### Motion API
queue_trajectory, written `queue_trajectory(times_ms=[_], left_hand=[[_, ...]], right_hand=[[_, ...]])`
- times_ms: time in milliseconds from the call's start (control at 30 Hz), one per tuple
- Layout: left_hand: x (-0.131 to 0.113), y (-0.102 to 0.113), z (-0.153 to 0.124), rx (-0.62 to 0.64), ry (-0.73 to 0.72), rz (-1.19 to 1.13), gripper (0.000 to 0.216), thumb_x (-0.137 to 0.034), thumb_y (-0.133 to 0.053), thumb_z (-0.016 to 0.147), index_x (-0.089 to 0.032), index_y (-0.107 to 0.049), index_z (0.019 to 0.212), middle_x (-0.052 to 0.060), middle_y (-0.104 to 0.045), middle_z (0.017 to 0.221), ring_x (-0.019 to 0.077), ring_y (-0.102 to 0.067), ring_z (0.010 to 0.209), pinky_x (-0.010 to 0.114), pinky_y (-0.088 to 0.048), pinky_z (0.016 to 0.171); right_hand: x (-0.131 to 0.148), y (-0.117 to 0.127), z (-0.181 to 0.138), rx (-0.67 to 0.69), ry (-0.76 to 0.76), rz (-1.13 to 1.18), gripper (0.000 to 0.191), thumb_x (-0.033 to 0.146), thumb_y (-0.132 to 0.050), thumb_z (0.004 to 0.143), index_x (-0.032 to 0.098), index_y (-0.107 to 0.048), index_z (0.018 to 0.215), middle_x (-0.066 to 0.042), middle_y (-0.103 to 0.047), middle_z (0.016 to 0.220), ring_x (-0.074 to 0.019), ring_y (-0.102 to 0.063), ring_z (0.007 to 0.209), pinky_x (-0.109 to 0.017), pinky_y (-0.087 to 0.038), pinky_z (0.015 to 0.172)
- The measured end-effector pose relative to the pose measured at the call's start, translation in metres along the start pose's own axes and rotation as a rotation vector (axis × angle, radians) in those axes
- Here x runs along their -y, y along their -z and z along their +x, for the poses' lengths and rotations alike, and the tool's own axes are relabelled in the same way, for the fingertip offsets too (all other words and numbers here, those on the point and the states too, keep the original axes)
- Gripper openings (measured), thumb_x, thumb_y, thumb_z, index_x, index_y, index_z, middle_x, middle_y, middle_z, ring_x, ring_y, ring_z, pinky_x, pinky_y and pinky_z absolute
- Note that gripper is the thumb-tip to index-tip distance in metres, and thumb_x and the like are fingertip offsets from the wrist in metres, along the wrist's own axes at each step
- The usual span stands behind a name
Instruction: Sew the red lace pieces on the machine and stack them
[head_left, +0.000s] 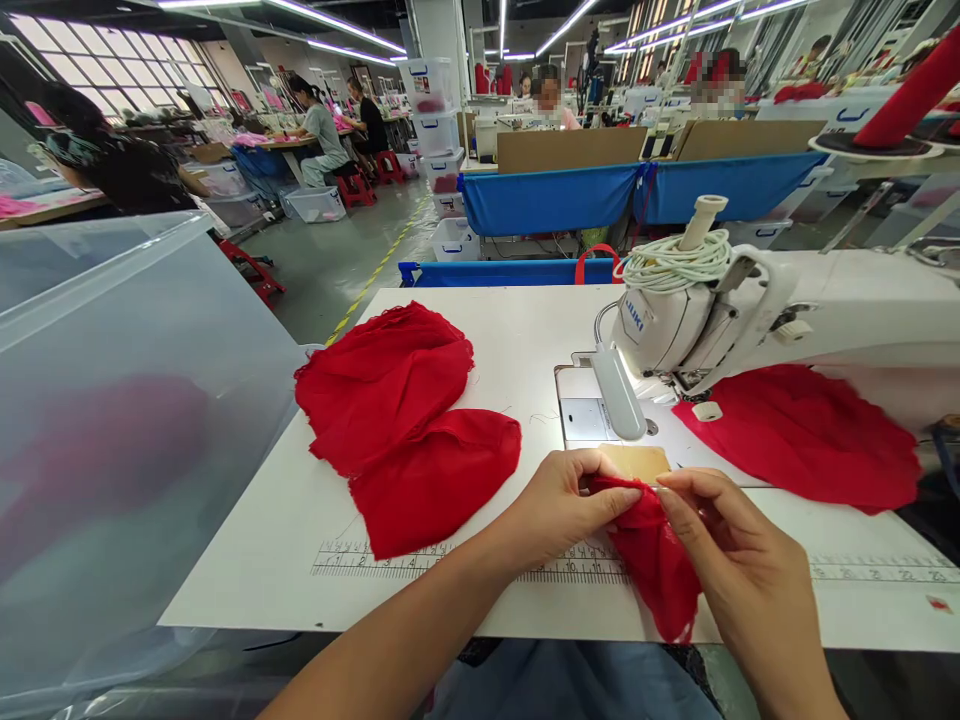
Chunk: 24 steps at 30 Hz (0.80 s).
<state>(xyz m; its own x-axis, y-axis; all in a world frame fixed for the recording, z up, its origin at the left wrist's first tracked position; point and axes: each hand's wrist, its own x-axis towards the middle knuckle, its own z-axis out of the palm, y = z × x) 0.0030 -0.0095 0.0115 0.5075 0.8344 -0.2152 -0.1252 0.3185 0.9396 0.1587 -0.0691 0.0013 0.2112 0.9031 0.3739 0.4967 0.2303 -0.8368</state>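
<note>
My left hand (564, 500) and my right hand (731, 550) both pinch the top edge of a small red fabric piece (656, 560), which hangs down over the front of the white sewing table (510, 340). The hands meet just in front of the needle plate (589, 415) of a white Juki sewing machine (750, 310). A pile of red fabric pieces (409, 420) lies flat on the table to the left of my hands. More red fabric (802, 435) lies under the machine arm on the right.
A large translucent plastic bin (112, 420) stands at the table's left edge. A ruler scale (390, 560) is printed along the table front. Blue cloth troughs (555, 200) and stacked bins (439, 130) stand beyond. Other people work at benches farther back.
</note>
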Motion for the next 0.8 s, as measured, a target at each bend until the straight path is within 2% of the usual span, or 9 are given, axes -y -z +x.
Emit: queue_trajectory(times_ms=[100, 233, 300, 400, 500, 600, 667, 733, 800], left_hand=[[0.001, 0.0, 0.0, 0.001, -0.012, 0.044, 0.022, -0.03, -0.072, 0.072, -0.013, -0.058, 0.069, -0.002, -0.054, 0.064, 0.0084, -0.046, 0.06, 0.022, -0.034, 0.056], [0.001, 0.001, -0.001, 0.0, -0.068, 0.156, 0.013, -0.024, -0.068, 0.074, -0.014, -0.06, 0.076, -0.002, -0.055, 0.069, 0.0094, -0.047, 0.064, 0.022, -0.036, 0.059], [0.0, 0.0, -0.001, -0.005, -0.1, 0.197, 0.011, -0.024, -0.067, 0.075, -0.014, -0.062, 0.078, -0.002, -0.056, 0.071, 0.0098, -0.048, 0.066, 0.022, -0.037, 0.06], [-0.001, -0.001, -0.002, -0.034, -0.117, 0.262, 0.013, -0.025, -0.067, 0.075, -0.014, -0.061, 0.071, -0.002, -0.055, 0.072, 0.0101, -0.048, 0.066, 0.022, -0.037, 0.059], [-0.002, -0.001, -0.002, -0.041, -0.1, 0.315, 0.012, -0.021, -0.064, 0.074, -0.015, -0.056, 0.066, -0.002, -0.052, 0.071, 0.0097, -0.045, 0.066, 0.022, -0.035, 0.058], [-0.002, -0.001, -0.001, -0.02, -0.085, 0.33, 0.013, -0.019, -0.063, 0.074, -0.015, -0.054, 0.065, -0.003, -0.051, 0.071, 0.0095, -0.044, 0.066, 0.022, -0.034, 0.058], [-0.002, 0.001, -0.002, -0.01, -0.088, 0.315, 0.014, -0.021, -0.064, 0.074, -0.015, -0.055, 0.066, -0.003, -0.051, 0.07, 0.0096, -0.044, 0.065, 0.022, -0.034, 0.058], [-0.002, 0.002, -0.002, 0.026, -0.105, 0.284, 0.012, -0.021, -0.065, 0.075, -0.015, -0.057, 0.067, -0.003, -0.052, 0.069, 0.0097, -0.045, 0.065, 0.022, -0.035, 0.058], [-0.002, 0.003, -0.003, 0.078, -0.125, 0.277, 0.01, -0.021, -0.065, 0.075, -0.015, -0.061, 0.069, -0.001, -0.055, 0.07, 0.0107, -0.049, 0.067, 0.022, -0.037, 0.06]], right_hand=[[-0.001, -0.003, 0.002, 0.005, -0.008, -0.011, 0.012, 0.036, -0.063, 0.089, 0.025, -0.063, 0.086, 0.003, -0.057, 0.08, -0.0117, -0.048, 0.059, -0.023, -0.041, 0.052], [-0.002, -0.011, 0.006, 0.023, 0.111, -0.106, 0.018, 0.031, -0.054, 0.095, 0.023, -0.054, 0.079, 0.002, -0.054, 0.078, -0.0128, -0.048, 0.06, -0.024, -0.039, 0.052], [-0.005, -0.015, 0.007, -0.029, 0.219, -0.228, 0.017, 0.029, -0.049, 0.096, 0.023, -0.05, 0.08, 0.001, -0.052, 0.079, -0.0142, -0.049, 0.064, -0.025, -0.039, 0.054], [-0.012, -0.018, 0.007, -0.148, 0.338, -0.418, 0.013, 0.026, -0.044, 0.096, 0.022, -0.045, 0.084, -0.002, -0.051, 0.082, -0.0184, -0.051, 0.074, -0.029, -0.041, 0.062], [-0.017, -0.019, 0.007, -0.233, 0.346, -0.516, 0.01, 0.025, -0.042, 0.096, 0.022, -0.043, 0.086, -0.005, -0.052, 0.083, -0.0214, -0.052, 0.079, -0.032, -0.042, 0.066], [-0.012, -0.021, 0.005, -0.266, 0.32, -0.486, 0.011, 0.026, -0.043, 0.095, 0.023, -0.044, 0.084, -0.004, -0.053, 0.082, -0.0211, -0.054, 0.077, -0.031, -0.043, 0.064], [-0.004, -0.02, 0.002, -0.203, 0.266, -0.34, 0.012, 0.027, -0.045, 0.096, 0.023, -0.046, 0.085, -0.003, -0.056, 0.081, -0.0183, -0.055, 0.07, -0.029, -0.044, 0.06], [0.002, -0.016, -0.001, -0.077, 0.167, -0.161, 0.012, 0.027, -0.043, 0.098, 0.024, -0.047, 0.086, -0.001, -0.061, 0.081, -0.0138, -0.054, 0.056, -0.025, -0.043, 0.052], [0.001, -0.005, -0.003, 0.021, 0.157, -0.141, 0.011, 0.027, -0.043, 0.098, 0.025, -0.047, 0.087, 0.001, -0.063, 0.077, -0.0118, -0.052, 0.047, -0.024, -0.042, 0.047]])
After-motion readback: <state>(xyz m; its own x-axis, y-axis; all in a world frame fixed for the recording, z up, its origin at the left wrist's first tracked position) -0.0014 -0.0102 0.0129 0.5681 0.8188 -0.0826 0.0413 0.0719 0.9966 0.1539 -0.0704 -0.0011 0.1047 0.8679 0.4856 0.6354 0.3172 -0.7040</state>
